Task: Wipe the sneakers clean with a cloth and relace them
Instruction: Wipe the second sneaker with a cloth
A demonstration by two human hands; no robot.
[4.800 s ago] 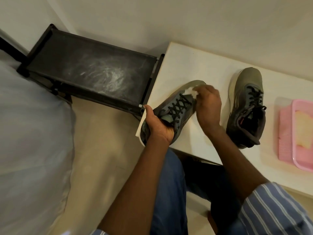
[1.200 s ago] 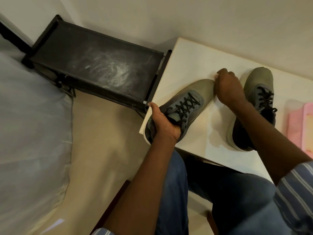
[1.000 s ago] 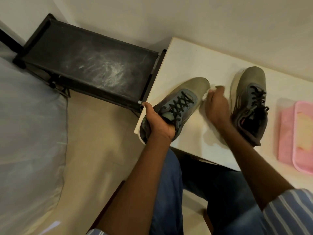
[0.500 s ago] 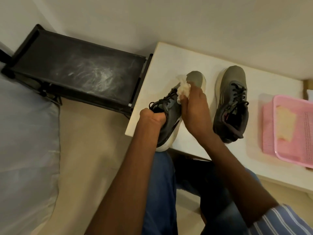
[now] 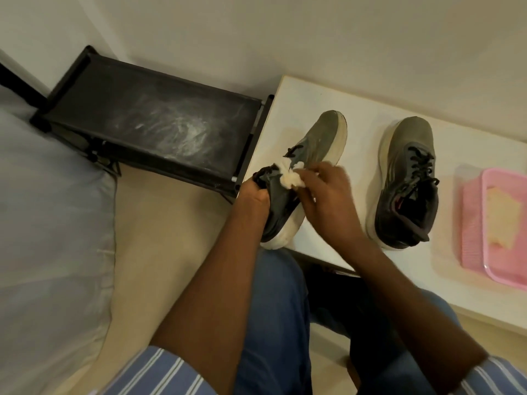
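our left hand grips the heel collar of the near sneaker, tipped on its side at the worktop edge. our right hand pinches a white cloth against its upper. the second sneaker stands upright beside it.

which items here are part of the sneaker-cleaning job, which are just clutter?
In the job:
- held sneaker, gripped at the heel by the left hand
- white cloth in the right hand
- second sneaker, standing on the white table

Just lying about:
- pink tray
- black rack
- grey cushion
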